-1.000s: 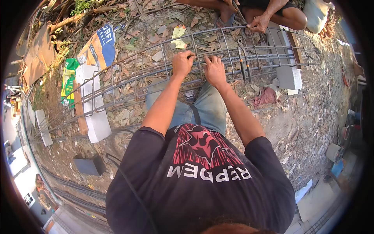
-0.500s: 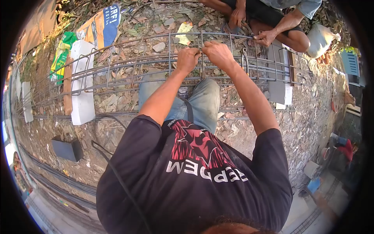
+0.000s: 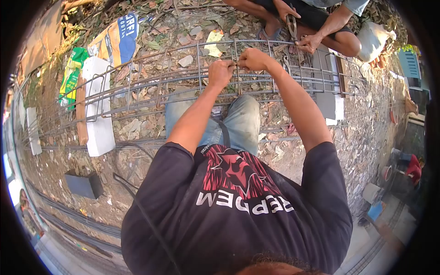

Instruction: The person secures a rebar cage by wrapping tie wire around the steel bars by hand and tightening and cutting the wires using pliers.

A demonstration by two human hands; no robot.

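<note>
A long cage of steel bars and square hoops (image 3: 183, 81) stretches across the view over my knees. My left hand (image 3: 222, 72) is closed at one upright hoop, its fingertips pinched on something too small to make out. Close beside it on the right, my right hand (image 3: 253, 60) is also closed, fingers bent together at the same hoop; what it holds is hidden. The fingertips of both hands almost meet at the hoop.
A co-worker's hand (image 3: 310, 43) is at the cage's far side, the other holding pincers (image 3: 291, 28). White blocks (image 3: 98, 107) and a grey block (image 3: 324, 87) lie under the cage. A dark box (image 3: 84, 184) and printed sacks (image 3: 73, 78) are at left.
My hands have stayed close together while moving from the cage's middle bars towards its far side. The co-worker's pincers are raised. The orange-handled pliers seen earlier on the cage no longer show.
</note>
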